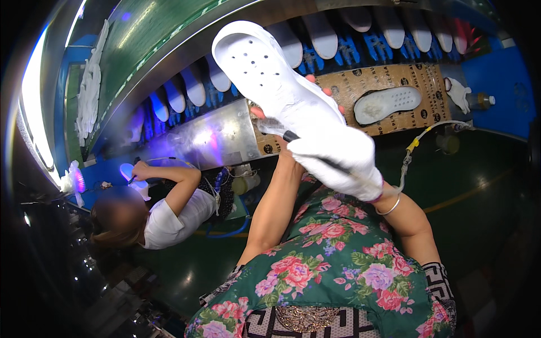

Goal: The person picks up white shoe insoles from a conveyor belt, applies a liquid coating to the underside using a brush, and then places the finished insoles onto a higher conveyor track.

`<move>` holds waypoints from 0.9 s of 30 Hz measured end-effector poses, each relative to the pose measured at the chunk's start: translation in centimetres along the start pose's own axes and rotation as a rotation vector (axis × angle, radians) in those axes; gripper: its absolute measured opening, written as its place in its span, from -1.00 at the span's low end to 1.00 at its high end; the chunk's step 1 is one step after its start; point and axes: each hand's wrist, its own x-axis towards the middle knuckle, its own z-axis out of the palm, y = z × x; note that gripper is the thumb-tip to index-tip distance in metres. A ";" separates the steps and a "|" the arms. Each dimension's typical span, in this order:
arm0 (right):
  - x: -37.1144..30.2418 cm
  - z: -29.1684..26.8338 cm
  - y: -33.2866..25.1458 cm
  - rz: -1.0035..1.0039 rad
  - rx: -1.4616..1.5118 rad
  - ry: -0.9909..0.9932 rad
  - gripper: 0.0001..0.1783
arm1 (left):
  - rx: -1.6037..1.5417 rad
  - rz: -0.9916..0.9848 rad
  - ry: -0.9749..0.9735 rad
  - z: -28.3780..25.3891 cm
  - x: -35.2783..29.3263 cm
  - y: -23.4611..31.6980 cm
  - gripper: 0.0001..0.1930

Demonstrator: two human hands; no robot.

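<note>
A white clog with small round holes in its toe is held up in front of me, toe toward the upper left. My bare left hand grips it from beneath; the thumb shows at one side and fingertips at the other, while the palm is hidden. In a white glove, my right hand is closed around a small brush with a dark handle. Its bristles are close to the clog's near side; whether they touch it I cannot tell.
A grey-white shoe piece with holes lies on a cardboard sheet. Behind, several pale soles stand in blue holders. A bottle and white cloth are at right. A co-worker at left handles a violet-lit shoe piece.
</note>
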 end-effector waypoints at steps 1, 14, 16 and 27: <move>0.2 -0.4 0.1 0.043 0.086 0.001 -0.75 | 0.023 0.011 0.000 -0.5 0.0 0.3 0.17; -1.2 -2.4 1.7 0.084 -0.019 -0.059 -0.74 | 0.010 -0.061 0.079 -0.3 0.2 1.7 0.16; -2.0 -2.3 1.2 -0.050 -0.091 -0.209 -0.72 | -0.054 0.026 0.068 -0.6 0.4 1.7 0.10; -1.7 -3.2 0.6 0.242 0.198 -0.278 -0.80 | 0.037 -0.235 0.044 0.4 0.8 4.1 0.14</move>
